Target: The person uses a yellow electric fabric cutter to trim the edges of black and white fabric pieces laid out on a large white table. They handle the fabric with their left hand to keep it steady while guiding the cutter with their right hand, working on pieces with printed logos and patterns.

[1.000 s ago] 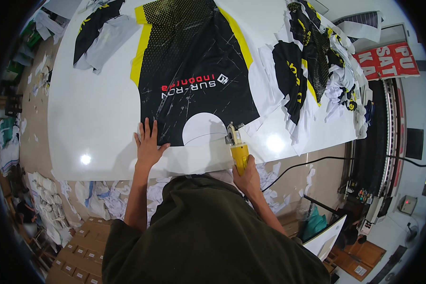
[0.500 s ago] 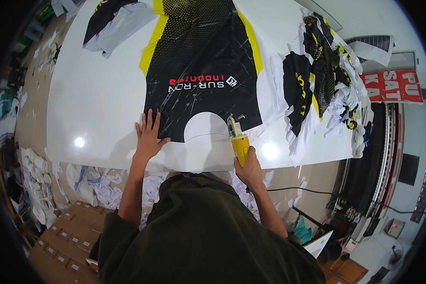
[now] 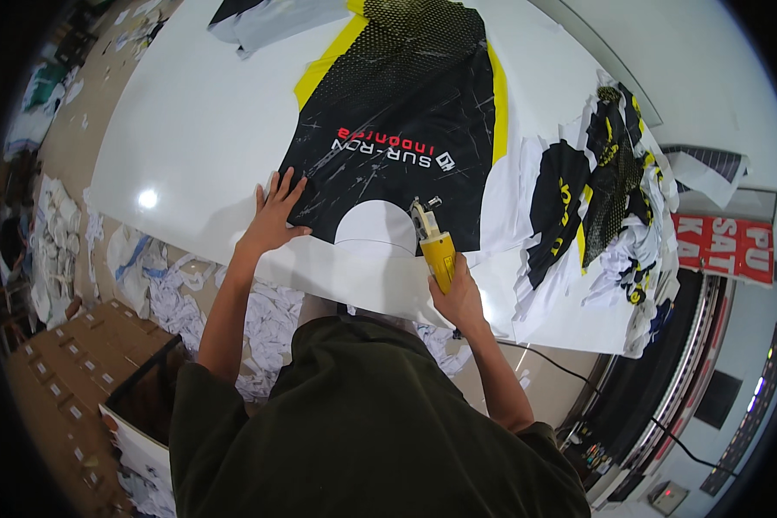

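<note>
A black jersey panel (image 3: 380,104) with yellow side strips and printed lettering lies flat on the white table (image 3: 173,147). Its near edge has a rounded neckline, where a white fabric piece (image 3: 375,226) shows. My left hand (image 3: 276,211) rests flat with spread fingers on the panel's near left corner and the table beside it. In my right hand (image 3: 459,298) is a yellow handheld electric cutter (image 3: 439,259), my fingers wrapped round its body. The cutter's metal head sits on the cloth by the right end of the neckline. Its blade cannot be made out.
Cut black, yellow and white fabric pieces (image 3: 600,190) are heaped on the table's right side. A grey and black piece (image 3: 276,24) lies at the far left. White scraps (image 3: 272,324) cover the floor below the near edge. The cutter's black cord (image 3: 570,371) runs right.
The whole view has turned, so table and panel appear rotated clockwise. My left hand stays flat on the panel's corner. The cutter remains by the neckline's right end, with little visible shift along the cloth.
</note>
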